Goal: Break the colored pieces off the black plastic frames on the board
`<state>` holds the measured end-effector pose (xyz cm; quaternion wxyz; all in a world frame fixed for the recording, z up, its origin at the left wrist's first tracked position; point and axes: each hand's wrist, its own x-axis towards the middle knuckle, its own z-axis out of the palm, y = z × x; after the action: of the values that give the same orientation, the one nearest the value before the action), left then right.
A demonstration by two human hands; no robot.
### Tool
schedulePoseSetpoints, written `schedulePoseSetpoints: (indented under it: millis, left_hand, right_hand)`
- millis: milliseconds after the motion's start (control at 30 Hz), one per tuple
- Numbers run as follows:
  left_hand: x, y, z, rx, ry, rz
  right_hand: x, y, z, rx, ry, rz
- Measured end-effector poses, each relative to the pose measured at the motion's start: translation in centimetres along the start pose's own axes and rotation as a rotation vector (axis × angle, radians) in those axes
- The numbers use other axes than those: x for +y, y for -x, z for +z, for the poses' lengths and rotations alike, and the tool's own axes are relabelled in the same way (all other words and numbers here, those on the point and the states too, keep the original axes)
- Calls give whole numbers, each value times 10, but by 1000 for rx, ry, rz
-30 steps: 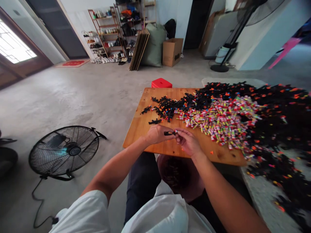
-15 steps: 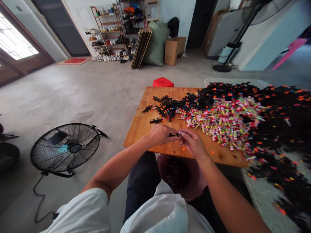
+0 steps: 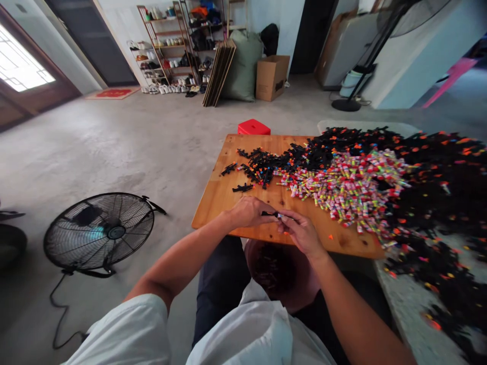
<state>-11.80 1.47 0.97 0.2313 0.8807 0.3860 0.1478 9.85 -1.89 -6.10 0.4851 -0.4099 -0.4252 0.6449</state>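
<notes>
Over the worktop (image 3: 216, 203), the left hand (image 3: 247, 212) and right hand (image 3: 302, 232) both pinch the small black piece (image 3: 271, 214), fingers clamped on its opposite ends.

Home front room used for piecework: bare concrete floor (image 3: 125, 147), metal shoe racks (image 3: 167, 48) by the doorway at top, brown cardboard box (image 3: 270, 77), black floor fan (image 3: 99, 231) lower left, low wooden table (image 3: 216, 200) heaped with small black plastic parts (image 3: 437, 177).
</notes>
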Motion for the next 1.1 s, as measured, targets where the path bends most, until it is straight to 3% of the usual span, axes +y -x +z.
schedulePoseSetpoints:
  millis: [200, 300, 367, 567, 733, 867, 1100]
  left_hand:
    - [-3, 1, 4, 67, 17, -128]
    - [-5, 5, 7, -5, 130, -103]
    - [-4, 8, 9, -23, 177, -59]
    - [6, 12, 11, 87, 113, -79]
    - [9, 14, 9, 97, 14, 43]
    - [13, 14, 8, 106, -24, 124]
    - [11, 15, 16, 241, 140, 193]
  right_hand:
    - [-7, 5, -4, -75, 194, -4]
    - [-9, 8, -9, -145, 253, 19]
    - [-7, 11, -11, -160, 216, 28]
    - [-1, 18, -8, -68, 57, -13]
    - [-3, 23, 0, 142, 89, -190]
    - [-7, 27, 6, 70, 40, -165]
    - [-8, 35, 9, -5, 69, -188]
